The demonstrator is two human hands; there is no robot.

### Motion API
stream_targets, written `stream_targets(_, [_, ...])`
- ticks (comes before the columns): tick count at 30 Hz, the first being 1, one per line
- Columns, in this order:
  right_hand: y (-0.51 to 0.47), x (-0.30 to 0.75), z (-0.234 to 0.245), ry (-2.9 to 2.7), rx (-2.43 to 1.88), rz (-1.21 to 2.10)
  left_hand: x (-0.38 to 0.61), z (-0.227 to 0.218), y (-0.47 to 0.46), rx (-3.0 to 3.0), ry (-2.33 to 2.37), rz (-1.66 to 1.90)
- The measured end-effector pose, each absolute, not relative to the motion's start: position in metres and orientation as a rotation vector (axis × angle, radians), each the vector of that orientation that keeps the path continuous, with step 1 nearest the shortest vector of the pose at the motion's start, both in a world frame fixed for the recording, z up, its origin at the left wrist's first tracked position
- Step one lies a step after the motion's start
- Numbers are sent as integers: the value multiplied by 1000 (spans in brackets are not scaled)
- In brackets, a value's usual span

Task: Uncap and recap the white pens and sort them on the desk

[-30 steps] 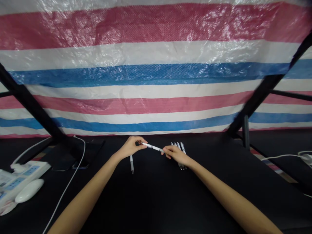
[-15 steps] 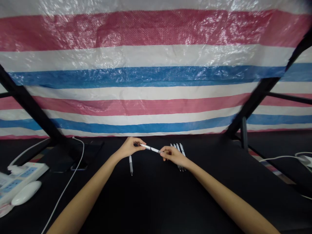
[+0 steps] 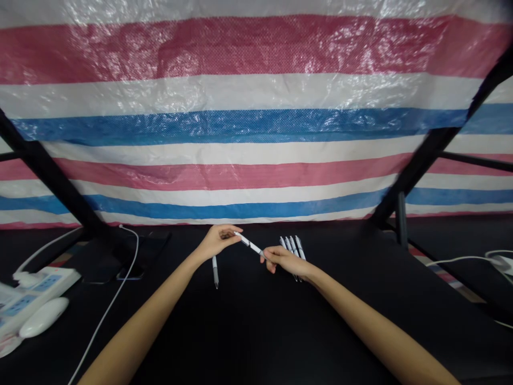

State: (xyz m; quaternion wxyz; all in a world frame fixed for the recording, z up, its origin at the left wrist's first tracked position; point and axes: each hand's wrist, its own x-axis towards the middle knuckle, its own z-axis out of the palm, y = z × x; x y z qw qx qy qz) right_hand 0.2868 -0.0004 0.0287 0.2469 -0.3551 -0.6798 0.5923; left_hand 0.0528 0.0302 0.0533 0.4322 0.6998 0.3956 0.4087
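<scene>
Both my hands hold one white pen (image 3: 250,244) above the black table (image 3: 256,326). My left hand (image 3: 216,241) pinches the pen's far left end. At the lower right end, my right hand (image 3: 284,259) grips it with closed fingers. The pen slants down from left to right. Another white pen (image 3: 215,270) lies on the table just below my left hand. A row of several white pens (image 3: 293,247) lies side by side behind my right hand, partly hidden by it.
A white power strip (image 3: 30,293) and a white mouse (image 3: 39,317) sit at the left edge, with a white cable (image 3: 114,297) running to a dark phone (image 3: 132,267). Black frame bars (image 3: 52,182) slant up at both sides. A striped tarp (image 3: 256,133) hangs behind.
The pen between my hands has tilted steeper: my left hand rose a little and my right hand dropped slightly toward me. The pens on the table have not moved.
</scene>
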Motion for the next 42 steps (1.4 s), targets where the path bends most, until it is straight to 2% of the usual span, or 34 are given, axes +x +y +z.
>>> stream_targets(3, [-5, 283, 31, -1905, -925, 1663, 64, 52, 26, 1558, 919, 1113])
stream_targets(6, [-2, 285, 32, -1953, -897, 1568, 70, 53, 23, 1443, 902, 1164])
stream_targets(12, [27, 312, 23, -1720, -1096, 929, 56, 56, 28, 1314, 905, 1207])
stream_targets(14, [35, 322, 17, -1577, -1129, 823, 51, 56, 31, 1294, 922, 1206])
stream_targets(18, [41, 332, 9, -1230, -1184, 891, 46, 54, 36, 1255, 959, 1181])
stream_targets(26, [49, 339, 5, -908, -1071, 982, 42, 45, 40, 1215, 945, 1082])
stream_targets(42, [54, 352, -1, -830, -1098, 1146, 32, 39, 44, 1154, 980, 1111])
